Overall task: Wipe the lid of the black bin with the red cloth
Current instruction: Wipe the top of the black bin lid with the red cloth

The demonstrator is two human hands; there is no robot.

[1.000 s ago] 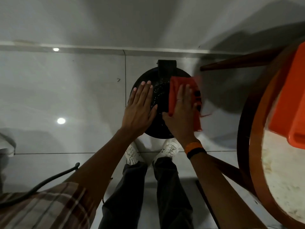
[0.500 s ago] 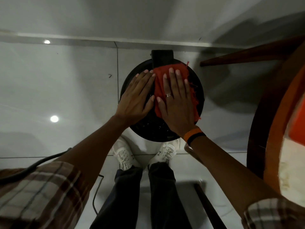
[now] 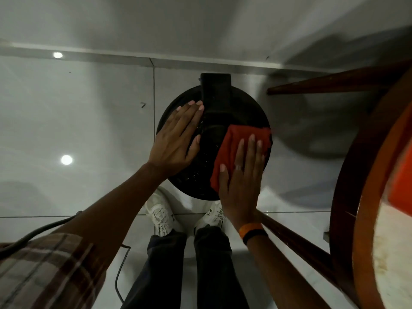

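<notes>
The black bin's round lid (image 3: 236, 112) lies below me on the white tiled floor, its hinge block at the far edge near the wall. My left hand (image 3: 176, 139) rests flat on the lid's left side, fingers together, holding nothing. My right hand (image 3: 242, 175) presses flat on the folded red cloth (image 3: 236, 143), which lies on the lid's right and near-right part. The cloth's far corner reaches the lid's right rim.
A round wooden table (image 3: 356, 175) with dark legs stands close on the right, with an orange object (image 3: 401, 181) on it. A black cable (image 3: 120, 275) trails on the floor at lower left. My white shoes (image 3: 160, 215) stand just before the bin.
My right hand has slid the red cloth from the lid's far middle to its right, near side. My left hand stays flat on the lid's left.
</notes>
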